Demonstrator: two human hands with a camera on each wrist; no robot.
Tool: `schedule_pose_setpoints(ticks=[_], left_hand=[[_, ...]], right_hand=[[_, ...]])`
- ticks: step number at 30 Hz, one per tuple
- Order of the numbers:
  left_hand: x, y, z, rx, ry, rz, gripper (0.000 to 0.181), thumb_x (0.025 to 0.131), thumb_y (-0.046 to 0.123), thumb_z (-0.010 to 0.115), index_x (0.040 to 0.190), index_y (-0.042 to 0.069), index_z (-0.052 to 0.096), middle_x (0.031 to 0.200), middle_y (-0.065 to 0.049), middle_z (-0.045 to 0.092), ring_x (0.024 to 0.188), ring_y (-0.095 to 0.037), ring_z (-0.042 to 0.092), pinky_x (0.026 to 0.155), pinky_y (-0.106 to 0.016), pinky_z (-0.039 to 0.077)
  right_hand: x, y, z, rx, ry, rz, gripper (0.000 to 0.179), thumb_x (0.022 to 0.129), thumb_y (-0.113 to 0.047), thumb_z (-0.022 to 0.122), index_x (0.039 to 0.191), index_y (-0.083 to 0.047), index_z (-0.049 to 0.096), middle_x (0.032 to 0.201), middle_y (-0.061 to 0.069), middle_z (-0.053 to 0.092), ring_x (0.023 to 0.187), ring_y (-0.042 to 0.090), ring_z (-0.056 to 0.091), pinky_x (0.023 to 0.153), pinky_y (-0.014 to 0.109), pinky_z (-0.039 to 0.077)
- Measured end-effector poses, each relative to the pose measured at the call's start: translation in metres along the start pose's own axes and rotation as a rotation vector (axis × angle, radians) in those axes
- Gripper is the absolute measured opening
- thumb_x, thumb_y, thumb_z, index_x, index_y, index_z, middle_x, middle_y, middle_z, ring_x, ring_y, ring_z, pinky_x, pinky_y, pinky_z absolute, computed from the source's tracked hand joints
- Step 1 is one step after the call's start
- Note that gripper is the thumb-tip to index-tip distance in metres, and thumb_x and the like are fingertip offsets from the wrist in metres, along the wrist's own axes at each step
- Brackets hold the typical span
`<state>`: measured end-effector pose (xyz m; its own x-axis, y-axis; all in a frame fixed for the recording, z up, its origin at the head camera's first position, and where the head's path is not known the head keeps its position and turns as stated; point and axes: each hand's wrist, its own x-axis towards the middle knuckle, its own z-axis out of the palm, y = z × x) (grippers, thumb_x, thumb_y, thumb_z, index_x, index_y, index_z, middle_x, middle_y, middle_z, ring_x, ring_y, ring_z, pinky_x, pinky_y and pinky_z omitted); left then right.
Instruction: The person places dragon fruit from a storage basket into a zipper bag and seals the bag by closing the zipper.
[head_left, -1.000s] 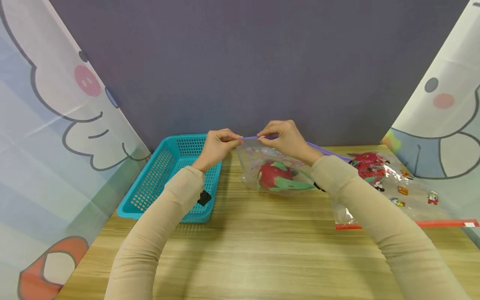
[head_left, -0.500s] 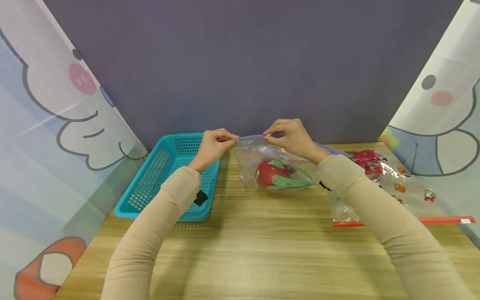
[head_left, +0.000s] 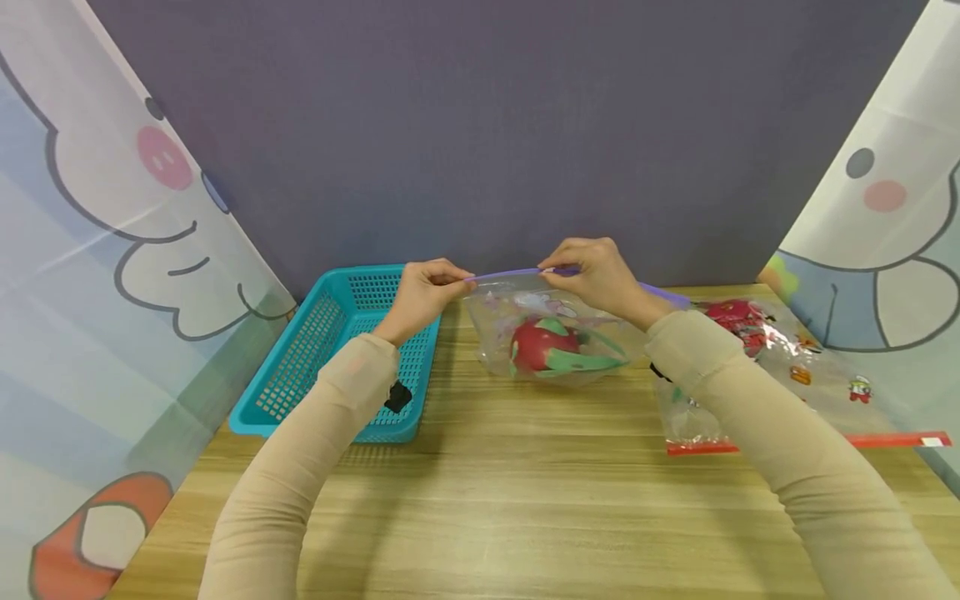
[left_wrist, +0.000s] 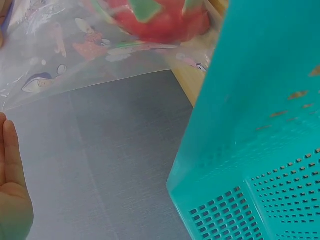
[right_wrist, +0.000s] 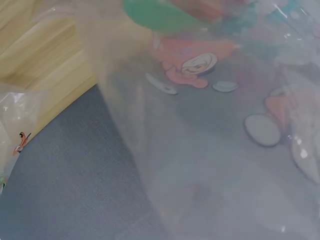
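A clear zip bag with a purple zip strip is held up over the table, its printed film showing in both wrist views. Inside lies a red dragon fruit with green leaf tips. My left hand pinches the strip's left end between thumb and fingers. Farther right along the strip, my right hand pinches it at a small whitish slider. The strip's far right end shows past that hand. In the left wrist view, part of the left hand is at the left edge.
A turquoise perforated basket stands at the left, close by the left forearm. On the right lies a second clear bag with a red strip and another dragon fruit, partly behind the right sleeve. A grey wall rises behind the table.
My right hand has slid rightward along the purple strip, widening the gap between the hands. The left hand stays at the strip's left end. The view has shifted slightly.
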<state>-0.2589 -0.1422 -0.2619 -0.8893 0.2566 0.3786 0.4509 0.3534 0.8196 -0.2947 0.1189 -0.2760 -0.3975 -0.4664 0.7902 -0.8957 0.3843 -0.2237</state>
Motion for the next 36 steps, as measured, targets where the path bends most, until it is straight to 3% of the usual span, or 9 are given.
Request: schedule_pose_setpoints(ticks=[5, 9, 20, 29, 36], left_hand=[[-0.001, 0.000, -0.002, -0.003, 0.003, -0.008, 0.013, 0.082, 0.008, 0.068, 0.090, -0.001, 0.072, 0.080, 0.003, 0.067, 0.079, -0.027, 0.063, 0.061, -0.023, 0.047], [-0.002, -0.001, -0.004, -0.001, 0.005, -0.014, 0.012, 0.081, 0.007, 0.068, 0.090, -0.001, 0.072, 0.079, 0.003, 0.067, 0.078, -0.028, 0.062, 0.058, -0.021, 0.044], [-0.003, -0.003, -0.011, 0.018, 0.007, -0.010, 0.013, 0.082, 0.007, 0.068, 0.091, -0.001, 0.071, 0.080, 0.003, 0.067, 0.073, -0.010, 0.063, 0.061, -0.022, 0.046], [-0.004, -0.004, -0.011, 0.030, 0.000, -0.022, 0.013, 0.082, 0.008, 0.068, 0.091, 0.000, 0.072, 0.082, 0.002, 0.067, 0.076, -0.019, 0.062, 0.062, -0.023, 0.046], [-0.007, -0.004, -0.012, 0.034, 0.004, -0.039, 0.014, 0.082, 0.009, 0.068, 0.092, 0.000, 0.071, 0.082, 0.002, 0.067, 0.075, -0.012, 0.061, 0.067, -0.027, 0.049]], right_hand=[[-0.001, 0.001, -0.001, -0.020, 0.005, -0.009, 0.007, 0.073, 0.000, 0.073, 0.080, -0.002, 0.074, 0.073, 0.006, 0.068, 0.057, 0.012, 0.057, 0.052, 0.015, 0.039], [-0.002, 0.003, -0.002, -0.040, 0.002, -0.009, 0.007, 0.073, 0.001, 0.073, 0.079, -0.002, 0.074, 0.073, 0.006, 0.068, 0.058, 0.012, 0.057, 0.052, 0.018, 0.041], [-0.003, 0.004, -0.007, -0.089, -0.010, -0.032, 0.007, 0.073, -0.002, 0.074, 0.080, -0.002, 0.074, 0.074, 0.006, 0.068, 0.057, 0.013, 0.059, 0.049, 0.020, 0.041], [-0.010, 0.009, -0.011, -0.116, 0.011, -0.067, 0.008, 0.071, 0.001, 0.075, 0.079, -0.001, 0.073, 0.073, 0.007, 0.067, 0.056, 0.014, 0.059, 0.048, 0.019, 0.041], [-0.012, 0.011, -0.014, -0.123, 0.011, -0.089, 0.008, 0.071, 0.001, 0.075, 0.079, -0.001, 0.073, 0.075, 0.007, 0.068, 0.057, 0.014, 0.061, 0.049, 0.016, 0.041]])
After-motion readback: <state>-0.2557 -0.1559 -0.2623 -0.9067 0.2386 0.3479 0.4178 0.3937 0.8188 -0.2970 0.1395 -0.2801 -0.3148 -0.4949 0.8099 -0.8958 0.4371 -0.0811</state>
